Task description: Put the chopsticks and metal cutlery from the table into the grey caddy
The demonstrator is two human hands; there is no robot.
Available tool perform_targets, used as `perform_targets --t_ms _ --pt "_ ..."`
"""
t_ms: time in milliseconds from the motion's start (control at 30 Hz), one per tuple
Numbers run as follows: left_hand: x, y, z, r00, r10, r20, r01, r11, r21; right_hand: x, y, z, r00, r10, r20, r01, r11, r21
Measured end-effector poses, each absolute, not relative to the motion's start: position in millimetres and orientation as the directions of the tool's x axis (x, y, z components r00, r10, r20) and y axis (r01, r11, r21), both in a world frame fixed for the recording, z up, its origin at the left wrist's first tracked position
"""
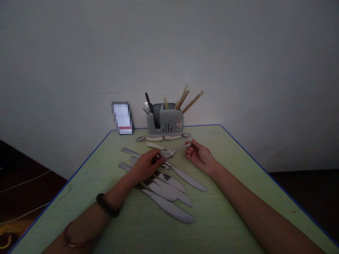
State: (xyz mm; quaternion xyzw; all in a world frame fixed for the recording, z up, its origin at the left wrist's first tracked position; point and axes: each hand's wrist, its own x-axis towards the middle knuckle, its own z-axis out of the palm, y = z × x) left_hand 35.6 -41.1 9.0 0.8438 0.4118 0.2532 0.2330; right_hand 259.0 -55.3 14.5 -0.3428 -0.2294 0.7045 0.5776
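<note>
My right hand [199, 156] pinches the handle end of a metal spoon [173, 151], whose bowl points left just above the green table [233, 183]. My left hand [148, 164] rests palm down over the handles of several table knives [169, 190] that lie side by side. Its fingertips are closed near the spoon's bowl and seem to touch a piece of cutlery there. A dark bead bracelet [107, 206] circles my left wrist.
A grey cutlery holder [165, 121] with chopsticks and dark utensils stands at the table's far edge by the wall. White-handled spoons [156, 139] lie in front of it. A blurred card [122, 118] leans against the wall. Cables run on the floor at the left.
</note>
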Motion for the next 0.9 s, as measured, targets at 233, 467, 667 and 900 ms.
perform_targets --t_ms 233,467,667,900 --pt "39.6 -41.0 6.7 0.508 0.816 0.277 0.579 -0.561 0.591 256.6 -59.9 17.0 -0.035 0.978 -0.205 -0.59 -0.185 -0.786" --pt "38.4 -39.9 7.4 0.525 0.79 0.316 0.559 -0.6 0.572 228.6 -61.1 76.8 0.106 0.963 0.246 -0.208 0.263 -0.942" --pt "36.7 -42.1 8.8 0.521 0.796 0.308 0.568 -0.592 0.571 199.2 -13.8 158.6 0.001 0.885 0.466 0.248 0.451 -0.857" --pt "35.7 -37.9 3.2 0.521 0.788 0.328 0.574 -0.608 0.548 177.6 28.9 208.9 -0.174 0.873 0.455 0.771 0.409 -0.489"
